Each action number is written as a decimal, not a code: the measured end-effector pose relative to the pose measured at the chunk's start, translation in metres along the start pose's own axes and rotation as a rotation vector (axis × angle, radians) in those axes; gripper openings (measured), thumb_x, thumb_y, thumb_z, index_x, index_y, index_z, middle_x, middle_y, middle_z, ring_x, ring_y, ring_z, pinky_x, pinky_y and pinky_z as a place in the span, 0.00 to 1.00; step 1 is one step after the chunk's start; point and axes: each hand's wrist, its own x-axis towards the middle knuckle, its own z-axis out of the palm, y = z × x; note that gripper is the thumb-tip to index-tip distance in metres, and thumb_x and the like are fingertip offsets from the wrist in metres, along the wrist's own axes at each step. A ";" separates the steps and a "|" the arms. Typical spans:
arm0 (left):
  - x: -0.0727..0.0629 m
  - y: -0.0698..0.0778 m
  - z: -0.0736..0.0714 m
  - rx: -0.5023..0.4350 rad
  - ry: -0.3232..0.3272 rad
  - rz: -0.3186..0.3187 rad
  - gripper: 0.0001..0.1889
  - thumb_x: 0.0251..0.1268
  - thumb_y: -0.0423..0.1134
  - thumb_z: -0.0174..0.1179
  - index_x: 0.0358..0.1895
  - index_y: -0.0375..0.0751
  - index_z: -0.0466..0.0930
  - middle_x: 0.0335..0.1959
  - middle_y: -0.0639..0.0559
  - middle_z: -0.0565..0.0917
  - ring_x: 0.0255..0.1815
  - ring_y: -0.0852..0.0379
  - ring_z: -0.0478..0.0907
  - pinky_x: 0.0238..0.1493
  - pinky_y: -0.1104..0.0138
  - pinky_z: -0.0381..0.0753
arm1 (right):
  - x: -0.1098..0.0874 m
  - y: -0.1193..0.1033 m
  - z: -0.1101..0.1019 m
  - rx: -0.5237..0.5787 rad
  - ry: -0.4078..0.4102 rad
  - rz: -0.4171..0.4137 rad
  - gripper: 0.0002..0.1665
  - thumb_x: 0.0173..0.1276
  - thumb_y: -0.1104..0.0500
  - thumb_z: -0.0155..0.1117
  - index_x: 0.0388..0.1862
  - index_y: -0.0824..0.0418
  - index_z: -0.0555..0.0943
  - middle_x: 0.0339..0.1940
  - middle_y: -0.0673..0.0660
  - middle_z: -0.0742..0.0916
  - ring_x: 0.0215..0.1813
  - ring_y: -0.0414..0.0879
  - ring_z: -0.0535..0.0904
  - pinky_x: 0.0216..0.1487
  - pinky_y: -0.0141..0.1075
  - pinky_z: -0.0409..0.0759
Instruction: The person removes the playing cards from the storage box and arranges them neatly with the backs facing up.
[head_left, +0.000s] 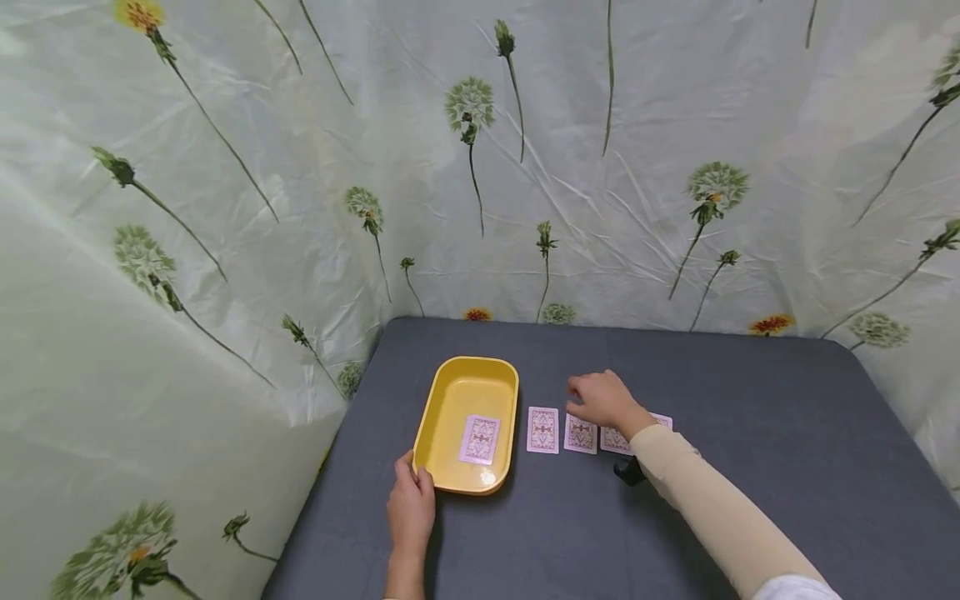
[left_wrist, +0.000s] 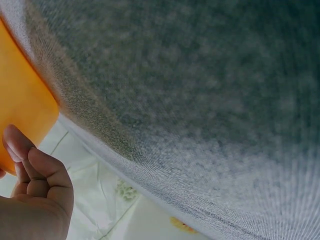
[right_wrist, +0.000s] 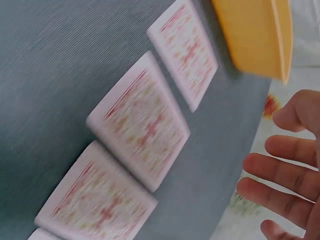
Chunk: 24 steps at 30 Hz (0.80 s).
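— Right sleeve (head_left: 716, 500) covering most of the rightmost card (head_left: 663, 419)!
— And that black thing (head_left: 628, 471) against the sleeve? Too small to tell!
— Right wrist view: card backs (right_wrist: 142, 125) blurred, yellow tray (right_wrist: 257, 37) sliced by the top edge!

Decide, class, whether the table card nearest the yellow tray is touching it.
Apart. The right wrist view shows a strip of grey tabletop between the card and the yellow tray.
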 end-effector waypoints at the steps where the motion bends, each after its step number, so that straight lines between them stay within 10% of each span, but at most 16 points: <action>1: 0.000 0.000 0.000 0.003 0.000 0.000 0.17 0.69 0.34 0.53 0.57 0.31 0.69 0.20 0.48 0.73 0.20 0.50 0.67 0.23 0.56 0.65 | 0.004 -0.004 0.000 0.001 -0.004 -0.004 0.10 0.64 0.55 0.62 0.39 0.59 0.83 0.30 0.51 0.85 0.29 0.43 0.77 0.41 0.50 0.73; 24: -0.001 -0.003 0.000 -0.039 0.048 0.053 0.16 0.67 0.31 0.56 0.56 0.31 0.72 0.18 0.51 0.69 0.18 0.51 0.66 0.21 0.56 0.64 | 0.056 -0.086 0.008 0.085 -0.026 -0.098 0.08 0.64 0.56 0.63 0.38 0.59 0.84 0.27 0.49 0.83 0.27 0.43 0.72 0.37 0.43 0.67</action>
